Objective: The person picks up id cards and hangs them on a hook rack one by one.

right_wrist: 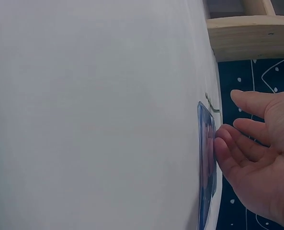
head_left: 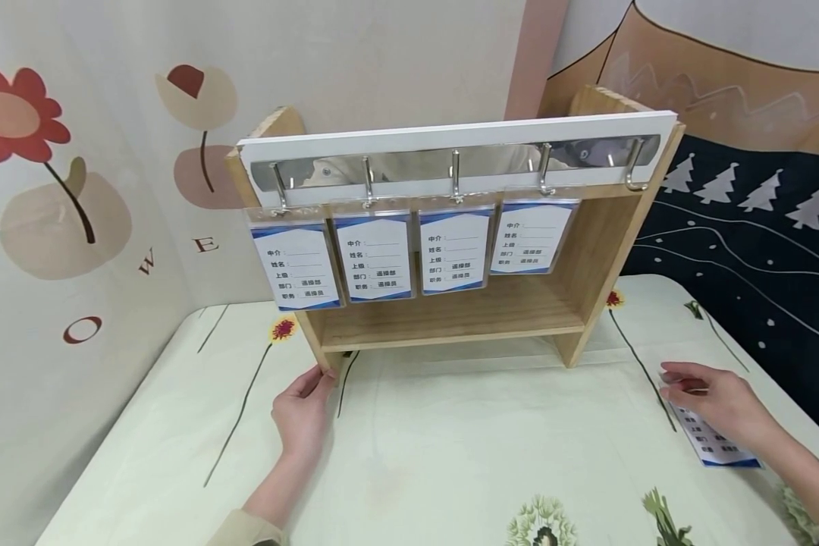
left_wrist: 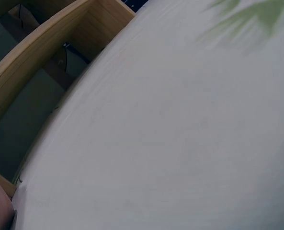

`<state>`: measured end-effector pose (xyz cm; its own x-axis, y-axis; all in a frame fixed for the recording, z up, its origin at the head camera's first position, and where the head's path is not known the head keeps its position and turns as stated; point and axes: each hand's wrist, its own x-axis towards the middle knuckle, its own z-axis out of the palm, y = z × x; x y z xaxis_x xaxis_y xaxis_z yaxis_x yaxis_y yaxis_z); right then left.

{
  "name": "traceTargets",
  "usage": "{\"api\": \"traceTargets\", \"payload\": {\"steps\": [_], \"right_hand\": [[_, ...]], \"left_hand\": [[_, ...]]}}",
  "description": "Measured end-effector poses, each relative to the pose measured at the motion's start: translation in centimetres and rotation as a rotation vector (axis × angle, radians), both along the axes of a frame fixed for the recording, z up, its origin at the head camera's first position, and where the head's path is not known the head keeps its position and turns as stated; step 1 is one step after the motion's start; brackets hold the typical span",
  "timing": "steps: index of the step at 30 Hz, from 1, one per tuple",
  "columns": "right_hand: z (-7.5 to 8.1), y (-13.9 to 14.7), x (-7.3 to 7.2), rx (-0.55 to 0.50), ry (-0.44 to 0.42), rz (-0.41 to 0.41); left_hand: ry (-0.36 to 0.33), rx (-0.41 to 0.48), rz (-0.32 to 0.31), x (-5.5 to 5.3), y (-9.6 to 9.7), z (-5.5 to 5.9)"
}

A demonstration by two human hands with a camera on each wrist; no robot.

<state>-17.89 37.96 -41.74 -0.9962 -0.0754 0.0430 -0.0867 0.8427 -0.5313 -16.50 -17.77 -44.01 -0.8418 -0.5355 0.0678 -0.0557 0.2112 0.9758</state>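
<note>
In the head view a wooden shelf (head_left: 450, 322) stands on the table, a white hook rail (head_left: 409, 139) across its top front. Plastic-sleeved name badges (head_left: 375, 258) hang side by side on the rail, and its rightmost hook (head_left: 633, 163) carries none. My left hand (head_left: 303, 413) pinches the foot of the shelf's left side panel. At the right, my right hand (head_left: 723, 402) is over another name badge (head_left: 723, 451) lying on the table, covering its upper part. The right wrist view shows the fingertips (right_wrist: 219, 143) at that badge, thumb held apart.
A pale flower-printed cloth (head_left: 444, 432) covers the table. Behind the shelf hangs a light curtain (head_left: 396, 61) with printed flowers, and a dark tree-patterned one (head_left: 737, 227) hangs at the right. The shelf's right side panel (head_left: 614, 250) stands between the rail and the right hand.
</note>
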Motion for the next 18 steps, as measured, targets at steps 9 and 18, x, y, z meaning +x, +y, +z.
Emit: {"api": "traceTargets", "payload": {"steps": [9,18], "right_hand": [[-0.1,0.5,-0.1,-0.001,-0.001,-0.007],[0.0,1.3,0.0,0.053,0.013,-0.012]], "left_hand": [[0.005,-0.002,-0.001,0.0,0.0,0.0],[0.018,-0.003,0.0,0.0,0.0,-0.2]]}}
